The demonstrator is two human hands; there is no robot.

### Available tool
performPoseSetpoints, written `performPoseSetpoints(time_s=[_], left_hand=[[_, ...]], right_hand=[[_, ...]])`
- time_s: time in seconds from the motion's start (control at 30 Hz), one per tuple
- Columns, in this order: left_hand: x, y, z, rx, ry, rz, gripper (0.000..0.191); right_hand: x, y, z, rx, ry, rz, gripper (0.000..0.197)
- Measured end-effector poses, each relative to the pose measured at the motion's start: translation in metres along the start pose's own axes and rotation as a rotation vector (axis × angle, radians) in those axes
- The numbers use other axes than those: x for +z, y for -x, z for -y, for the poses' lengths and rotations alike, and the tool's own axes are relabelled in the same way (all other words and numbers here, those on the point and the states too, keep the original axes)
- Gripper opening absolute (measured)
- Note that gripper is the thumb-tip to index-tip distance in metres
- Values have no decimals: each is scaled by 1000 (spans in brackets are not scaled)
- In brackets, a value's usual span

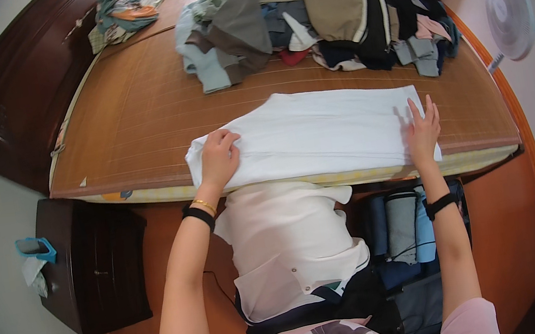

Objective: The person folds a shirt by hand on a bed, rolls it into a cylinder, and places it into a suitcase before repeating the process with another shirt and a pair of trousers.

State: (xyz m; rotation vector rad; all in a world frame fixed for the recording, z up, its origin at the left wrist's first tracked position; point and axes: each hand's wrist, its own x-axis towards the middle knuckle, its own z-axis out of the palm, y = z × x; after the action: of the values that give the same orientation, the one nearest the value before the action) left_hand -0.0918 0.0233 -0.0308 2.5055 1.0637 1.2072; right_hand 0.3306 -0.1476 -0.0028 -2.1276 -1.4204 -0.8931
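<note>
A white garment (315, 132), folded into a long flat shape, lies across the near edge of the bed. My left hand (221, 156) rests on its left end with the fingers curled; whether they pinch the cloth I cannot tell. Over the garment's right end is my right hand (424, 127), fingers spread and holding nothing. Below the bed edge, another white garment (290, 237) with snap buttons lies over dark cloth close to my body.
A heap of mixed clothes (316, 15) covers the bed's far side. More cloth (125, 13) lies by the headboard (17, 97). A dark nightstand (98, 264) stands left; rolled clothes (405, 229) fill a case at right. A fan (509, 14) stands near the right wall.
</note>
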Motion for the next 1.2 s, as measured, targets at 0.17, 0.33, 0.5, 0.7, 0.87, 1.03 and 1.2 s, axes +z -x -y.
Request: performPoseSetpoints(time_s=[0.17, 0.33, 0.5, 0.7, 0.87, 1.03, 1.2], left_hand=[[1, 0, 1, 25, 3, -40, 16], [0, 0, 1, 36, -1, -52, 15], [1, 1, 4, 0, 25, -63, 13], [0, -2, 5, 28, -27, -2, 11], [-45, -17, 28, 18, -253, -66, 19], [-95, 30, 94, -184, -466, 231, 35], [-94, 50, 70, -122, -480, 604, 53]], right_hand=[[-6, -6, 131, -192, -825, 328, 45], [-5, 2, 253, -400, -966, 480, 52], [18, 38, 292, -554, -628, 423, 51], [23, 44, 292, -530, -592, 394, 50], [20, 43, 286, -543, -593, 373, 48], [19, 46, 294, -537, -662, 359, 46], [23, 47, 289, -536, -634, 333, 46]])
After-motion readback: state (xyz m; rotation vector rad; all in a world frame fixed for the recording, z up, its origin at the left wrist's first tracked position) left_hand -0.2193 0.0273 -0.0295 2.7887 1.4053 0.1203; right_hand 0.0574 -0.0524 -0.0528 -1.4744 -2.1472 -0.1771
